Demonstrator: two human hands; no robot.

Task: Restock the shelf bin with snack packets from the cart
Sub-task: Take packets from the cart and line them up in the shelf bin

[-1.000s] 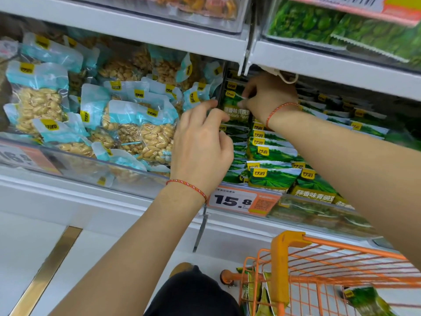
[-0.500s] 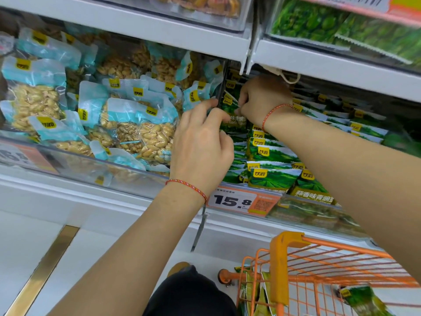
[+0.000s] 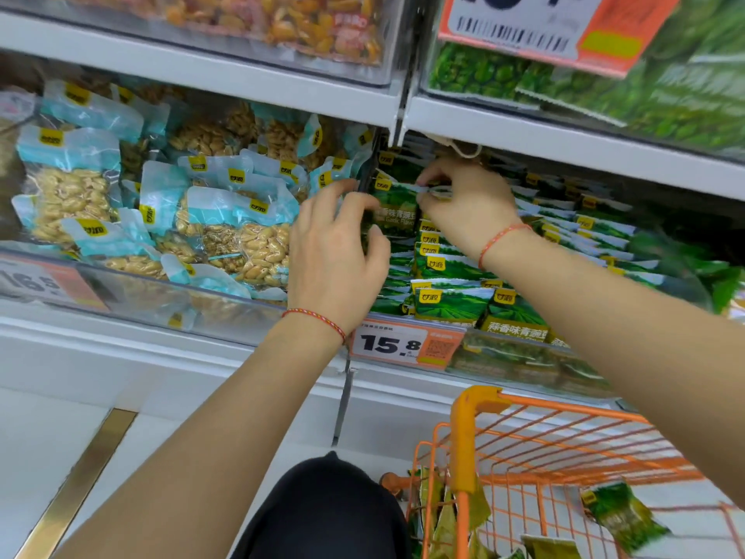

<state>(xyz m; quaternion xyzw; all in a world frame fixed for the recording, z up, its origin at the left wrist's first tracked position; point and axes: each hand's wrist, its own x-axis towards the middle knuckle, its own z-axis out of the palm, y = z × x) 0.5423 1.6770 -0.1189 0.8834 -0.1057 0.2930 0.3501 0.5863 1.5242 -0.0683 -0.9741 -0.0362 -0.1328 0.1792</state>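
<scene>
Stocked shelf bin (image 3: 520,359) of green pea packets, clear front wall, price tag (image 3: 405,346) clipped on. Orange cart (image 3: 475,429) below, holding roughly five more packets, two clearly seen, rest bunched. Two hands up at the bin's back left corner. Left hand (image 3: 336,258) curled round the side of one upright green packet (image 3: 397,213); right hand (image 3: 467,203) pinching its top edge between thumb and fingertips. Likely risk: packet wedged against the divider, tipping forward over the neat rows, or crumpling if forced. Rows too many and overlapped to count. Peanut packs (image 3: 246,244) heaped next door.
</scene>
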